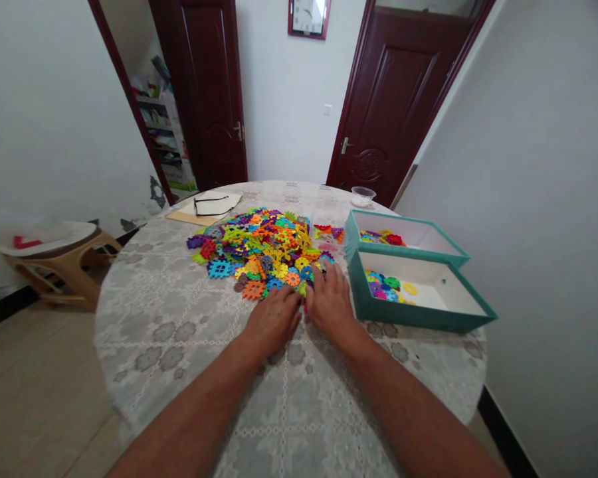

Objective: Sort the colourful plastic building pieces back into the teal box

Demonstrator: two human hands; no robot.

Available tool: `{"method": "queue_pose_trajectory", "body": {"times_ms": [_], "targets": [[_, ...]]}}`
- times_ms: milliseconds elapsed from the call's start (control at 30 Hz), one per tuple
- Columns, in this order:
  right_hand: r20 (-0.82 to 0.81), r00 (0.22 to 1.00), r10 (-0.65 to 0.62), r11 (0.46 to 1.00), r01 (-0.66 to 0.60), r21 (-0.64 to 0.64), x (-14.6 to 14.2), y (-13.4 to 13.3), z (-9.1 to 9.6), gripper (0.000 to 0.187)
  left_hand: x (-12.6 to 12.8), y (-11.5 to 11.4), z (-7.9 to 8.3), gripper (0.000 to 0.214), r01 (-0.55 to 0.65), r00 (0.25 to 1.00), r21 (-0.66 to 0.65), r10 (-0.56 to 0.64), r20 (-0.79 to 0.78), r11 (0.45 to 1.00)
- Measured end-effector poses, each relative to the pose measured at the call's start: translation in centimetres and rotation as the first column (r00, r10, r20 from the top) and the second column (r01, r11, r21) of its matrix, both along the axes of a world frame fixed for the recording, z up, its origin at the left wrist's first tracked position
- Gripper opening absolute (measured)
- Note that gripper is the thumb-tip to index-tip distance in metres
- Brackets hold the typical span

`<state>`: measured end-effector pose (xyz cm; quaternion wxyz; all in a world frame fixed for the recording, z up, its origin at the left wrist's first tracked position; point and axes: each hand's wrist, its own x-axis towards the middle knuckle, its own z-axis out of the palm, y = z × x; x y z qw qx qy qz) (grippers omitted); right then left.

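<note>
A heap of colourful plastic gear and snowflake-shaped building pieces (274,242) covers the middle of the round table. At its near edge, my left hand (275,317) is closed with curled fingertips; what they hold, if anything, is hidden. My right hand (331,299) lies beside it, fingers stretched forward over the heap's near right edge and thumb towards the left hand. A yellow-green piece (302,289) shows between the two hands. Close by are an orange square piece (253,290) and a blue square piece (220,269).
Two teal open boxes, a near one (423,315) and a far one (428,229), hold some pieces at right. Black glasses (212,214) rest on papers at back left. A clear plastic bowl (363,194) stands at the back. A stool (60,265) is left of the table.
</note>
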<state>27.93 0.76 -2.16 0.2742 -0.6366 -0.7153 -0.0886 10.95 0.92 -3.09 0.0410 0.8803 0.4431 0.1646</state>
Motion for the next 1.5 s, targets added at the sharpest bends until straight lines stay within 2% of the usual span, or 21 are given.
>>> {"method": "queue_pose_trajectory", "body": {"times_ms": [133,267,433,567,633,767,833,933,1067,1200,1300,1400,1500], "targets": [[0.004,0.981,-0.196,0.966,0.194,-0.173,0.7,1.7,-1.5,0.059,-0.5,-0.1,0.2,0.033,-0.006,0.997,-0.038,0.009,0.073,0.999],[0.016,0.972,-0.236,0.941,0.232,-0.245,1.0,1.9,-1.2,0.06,-0.5,-0.2,0.1,0.048,-0.04,0.994,-0.049,0.045,0.095,0.998],[-0.036,0.991,-0.126,0.96,0.113,-0.255,0.6,1.0,-1.0,0.055,-0.3,-0.2,-0.2,0.059,-0.103,0.987,-0.047,0.108,0.121,0.994],[-0.138,0.989,0.052,0.971,-0.082,-0.225,0.7,0.8,-1.5,0.047,-0.5,-0.1,0.0,0.063,-0.127,0.982,-0.076,0.136,0.134,0.989],[-0.215,0.961,0.176,0.96,-0.216,-0.18,0.8,0.8,-1.6,0.044,-0.8,0.0,0.2,0.062,-0.134,0.979,-0.094,0.146,0.14,0.987],[-0.366,0.849,0.382,0.891,-0.443,-0.097,1.3,1.0,-1.5,0.04,-1.9,0.3,0.6,0.055,-0.1,0.98,-0.125,0.119,0.16,0.987],[-0.409,0.821,0.399,0.879,-0.47,-0.086,1.6,1.2,-1.5,0.041,-2.5,0.6,0.6,0.056,-0.08,0.977,-0.134,0.105,0.187,0.988],[-0.511,0.784,0.354,0.88,-0.463,-0.101,2.0,1.6,-1.6,0.038,-3.0,1.0,0.6,0.055,-0.042,0.962,-0.155,0.081,0.26,0.987],[-0.635,0.713,0.295,0.884,-0.456,-0.101,2.2,2.0,-1.8,0.034,-3.4,1.6,0.7,0.03,-0.064,0.936,-0.204,0.129,0.328,0.977],[-0.517,0.799,0.308,0.912,-0.403,-0.078,2.5,2.1,-1.7,0.034,-3.7,2.0,0.6,0.023,-0.133,0.906,-0.191,0.198,0.375,0.972],[-0.432,0.855,0.289,0.922,-0.37,-0.115,2.6,1.8,-1.3,0.035,-3.7,1.9,0.4,0.03,-0.066,0.925,-0.117,0.105,0.365,0.991],[-0.394,0.872,0.291,0.911,-0.378,-0.163,2.3,1.4,-1.0,0.04,-3.5,1.4,0.5,0.036,0.047,0.956,-0.084,-0.02,0.294,0.995],[-0.34,0.889,0.306,0.909,-0.38,-0.174,1.8,1.2,-0.8,0.042,-3.2,0.8,0.7,0.037,0.035,0.973,-0.112,-0.008,0.232,0.993]]}}
